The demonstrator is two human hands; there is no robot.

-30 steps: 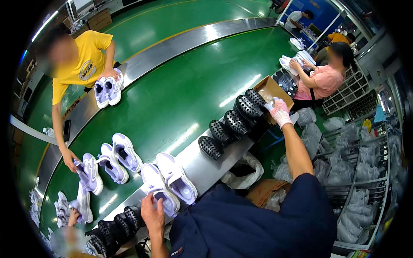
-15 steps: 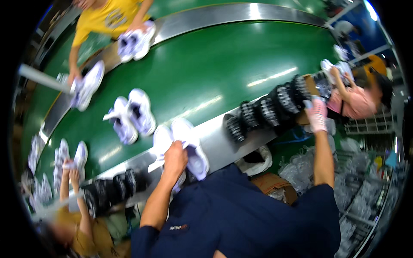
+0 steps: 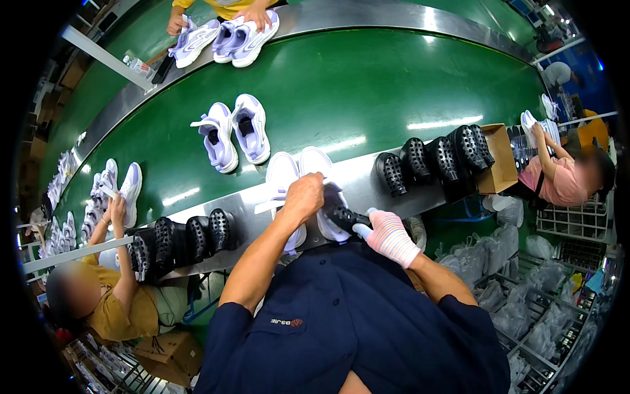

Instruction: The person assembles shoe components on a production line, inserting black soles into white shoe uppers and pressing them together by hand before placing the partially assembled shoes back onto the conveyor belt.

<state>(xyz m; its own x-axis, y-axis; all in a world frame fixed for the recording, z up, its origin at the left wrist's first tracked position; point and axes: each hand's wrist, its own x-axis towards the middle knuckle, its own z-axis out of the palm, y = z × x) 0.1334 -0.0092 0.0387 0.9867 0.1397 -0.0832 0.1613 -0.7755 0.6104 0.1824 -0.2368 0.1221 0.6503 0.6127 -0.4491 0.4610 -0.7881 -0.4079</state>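
Observation:
A white-and-lilac pair stands on the metal ledge (image 3: pixel 363 187) in front of me, toes pointing away: a left sneaker (image 3: pixel 281 168) and a right sneaker (image 3: pixel 316 159). My bare left hand (image 3: pixel 304 197) is closed on the right sneaker's upper near the tongue, its fingertips partly hidden. In a striped glove, my right hand (image 3: pixel 392 238) grips the narrow end of a black, perforated shoe insert (image 3: pixel 341 217). The insert's studded end is at that sneaker's opening; how deep it sits is hard to tell.
Black inserts stand in rows to the right (image 3: pixel 443 161) and left (image 3: pixel 190 238) on the ledge, beside a cardboard box (image 3: pixel 500 157). Another sneaker pair (image 3: pixel 251 131) lies on the green belt (image 3: pixel 367 79). Co-workers handle shoes at left, right and across. Bagged items (image 3: pixel 512 308) fill a rack.
My right hand has come back from the insert row on the right to the right sneaker, now with an insert in it. My left hand stays on the sneaker. The whole view has shifted.

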